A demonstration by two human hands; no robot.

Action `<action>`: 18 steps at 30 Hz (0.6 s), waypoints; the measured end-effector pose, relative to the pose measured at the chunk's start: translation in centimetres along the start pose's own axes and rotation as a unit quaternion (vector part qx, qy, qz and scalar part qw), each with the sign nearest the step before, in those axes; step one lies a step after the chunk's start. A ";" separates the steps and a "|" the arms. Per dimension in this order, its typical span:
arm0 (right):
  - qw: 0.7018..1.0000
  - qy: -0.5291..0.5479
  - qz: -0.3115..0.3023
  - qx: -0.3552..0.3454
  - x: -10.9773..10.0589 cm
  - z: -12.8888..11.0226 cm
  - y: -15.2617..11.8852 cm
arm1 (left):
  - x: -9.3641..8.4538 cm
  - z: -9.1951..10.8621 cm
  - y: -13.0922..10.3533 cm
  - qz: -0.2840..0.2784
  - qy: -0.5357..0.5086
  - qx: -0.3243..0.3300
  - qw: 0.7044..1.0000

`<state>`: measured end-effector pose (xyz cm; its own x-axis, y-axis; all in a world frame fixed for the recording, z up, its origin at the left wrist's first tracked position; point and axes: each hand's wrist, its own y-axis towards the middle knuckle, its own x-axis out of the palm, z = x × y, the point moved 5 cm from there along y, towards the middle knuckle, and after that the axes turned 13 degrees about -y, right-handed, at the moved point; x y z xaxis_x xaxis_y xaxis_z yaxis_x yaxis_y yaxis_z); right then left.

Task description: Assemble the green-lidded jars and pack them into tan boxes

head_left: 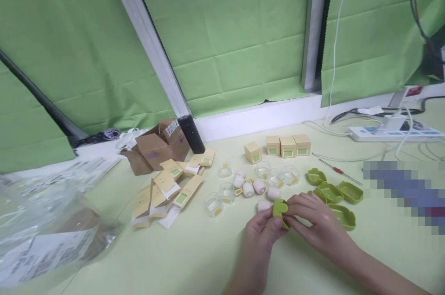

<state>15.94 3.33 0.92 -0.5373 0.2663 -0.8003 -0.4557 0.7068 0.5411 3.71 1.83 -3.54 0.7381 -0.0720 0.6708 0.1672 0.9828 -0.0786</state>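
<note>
Both my hands are around one small green molded cover (280, 208), held tilted just above the table. My left hand (260, 234) pinches its near left side between thumb and fingers. On the opposite side, the fingers of my right hand (316, 221) press against its edge. Several matching green covers (330, 192) lie beyond and beside my right hand, partly hidden by it. Small pale pink cylinders (259, 187), some with yellow loops, are scattered just past my left hand. Around them stand several clear plastic cups (226, 192) with yellow spots.
Small tan boxes (288, 146) stand at the back, with flattened cartons (174, 188) to the left. Behind those are an open brown box (162, 146) and a black cylinder (191, 134). A plastic bag (52, 239) lies left; a screwdriver (339, 170) and power strip (365, 134) are right.
</note>
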 end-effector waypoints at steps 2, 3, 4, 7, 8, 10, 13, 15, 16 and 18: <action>0.998 0.051 -0.022 -0.010 0.1 -0.2 0.0 | -0.6 0.0 0.3 0.020 0.001 0.017 1.000; 0.996 0.082 -0.035 -0.011 0.2 -0.4 0.1 | -0.7 0.1 0.4 0.028 -0.004 0.024 0.999; 0.993 0.110 -0.048 -0.005 0.2 -0.5 0.1 | -0.8 0.2 0.4 0.033 -0.011 0.028 0.999; 0.984 0.162 -0.044 0.061 -0.2 -0.3 0.1 | -0.5 0.6 0.4 0.038 -0.033 0.010 0.999; 0.981 0.170 -0.033 0.092 -0.4 -0.2 0.1 | -0.3 0.7 0.3 0.042 -0.032 -0.003 0.999; 0.972 0.186 -0.022 0.142 -0.8 0.1 0.0 | 0.0 0.9 0.1 0.053 -0.010 -0.018 0.998; 0.961 0.220 -0.032 0.162 -1.2 0.2 0.0 | 0.3 1.0 0.1 0.054 0.055 -0.017 0.997; 0.961 0.231 -0.040 0.149 -1.4 0.2 0.1 | 0.4 0.9 0.2 0.037 0.083 -0.010 0.996; 0.962 0.229 -0.038 0.141 -1.5 0.2 0.1 | 0.4 0.9 0.2 0.030 0.091 -0.003 0.995; 0.966 0.219 -0.040 0.128 -1.7 0.1 0.1 | 0.4 1.0 0.2 0.020 0.098 0.020 0.995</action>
<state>16.84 3.04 2.28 -0.7816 -0.0596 -0.6209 -0.3477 0.8681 0.3544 3.40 2.20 -2.57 0.8574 -0.0605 0.5111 0.1114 0.9913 -0.0695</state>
